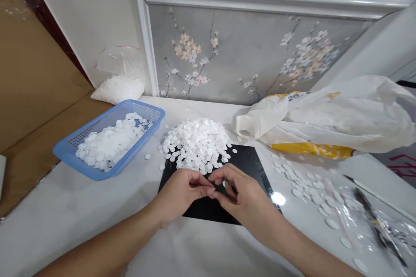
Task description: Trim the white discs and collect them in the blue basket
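Note:
Over the black sheet (208, 207), my left hand (182, 192) and my right hand (240, 192) meet with their fingertips pressed together. Both are closed in a pinch; whatever lies between the tips is too small or hidden to make out. A bit of white disc (224, 183) shows among the right hand's fingers, and I cannot tell if it is held or lies behind them. Just beyond the hands, a heap of small round white discs (198, 143) covers the sheet's far part and spills onto the white table (143, 207).
A blue plastic basket (92, 174) of similar discs stands left. Behind it sits a clear bag (118, 88) of white pieces. On the right lie a white-and-yellow plastic bag (325, 112), loose larger discs (308, 186), clear packaging and a black pen-like tool (378, 220). A framed floral panel (247, 52) stands behind.

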Motion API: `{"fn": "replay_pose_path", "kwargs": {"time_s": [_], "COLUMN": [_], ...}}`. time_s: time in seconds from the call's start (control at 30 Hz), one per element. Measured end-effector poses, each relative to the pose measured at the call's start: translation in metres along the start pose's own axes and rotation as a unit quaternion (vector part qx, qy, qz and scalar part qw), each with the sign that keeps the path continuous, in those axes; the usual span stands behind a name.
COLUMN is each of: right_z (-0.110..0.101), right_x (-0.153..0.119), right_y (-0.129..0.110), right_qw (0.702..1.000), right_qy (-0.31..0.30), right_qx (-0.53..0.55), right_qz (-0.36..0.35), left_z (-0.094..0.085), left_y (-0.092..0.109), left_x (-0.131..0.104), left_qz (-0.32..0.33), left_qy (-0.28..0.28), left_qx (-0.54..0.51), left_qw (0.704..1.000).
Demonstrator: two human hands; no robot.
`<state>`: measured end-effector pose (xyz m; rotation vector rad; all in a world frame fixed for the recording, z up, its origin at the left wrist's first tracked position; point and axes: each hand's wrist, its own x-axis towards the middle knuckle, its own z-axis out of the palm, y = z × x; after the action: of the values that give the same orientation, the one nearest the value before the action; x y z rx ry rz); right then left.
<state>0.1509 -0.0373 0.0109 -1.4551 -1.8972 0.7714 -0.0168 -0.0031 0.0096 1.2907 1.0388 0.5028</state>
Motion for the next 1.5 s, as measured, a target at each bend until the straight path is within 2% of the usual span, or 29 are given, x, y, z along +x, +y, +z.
{"fn": "replay_pose_path", "kwargs": {"time_s": [0.13,0.23,0.47,0.77,1.5], "right_z": [-0.007,-0.014,-0.012,-0.002,-0.003], "right_x": [-0.01,-0.016,-0.02,-0.021,-0.02], "right_y": [0.013,0.018,0.015,0.022,0.02], "right_qw": [0.997,0.999,0.991,0.958,0.952], "right_qy": [0.026,0.019,-0.01,0.062,0.057], "right_qx": [0.062,0.004,-0.118,-0.235,-0.246], "right_qz": [0.028,0.043,-0.061,-0.15,-0.174], "left_z": [0.004,0.006,0.004,0.005,0.005], "left_y": [0.001,0.002,0.003,0.003,0.003], "left_x": [-0.002,-0.004,-0.002,-0.002,-0.003], "left_qz": [-0.042,-0.066,-0.085,-0.086,-0.084], "left_qy": [-0.014,-0.01,0.005,0.013,-0.001], "left_qx": [-0.097,-0.13,-0.162,-0.141,-0.129], "left_qw": [0.994,0.989,0.983,0.986,0.988]}}
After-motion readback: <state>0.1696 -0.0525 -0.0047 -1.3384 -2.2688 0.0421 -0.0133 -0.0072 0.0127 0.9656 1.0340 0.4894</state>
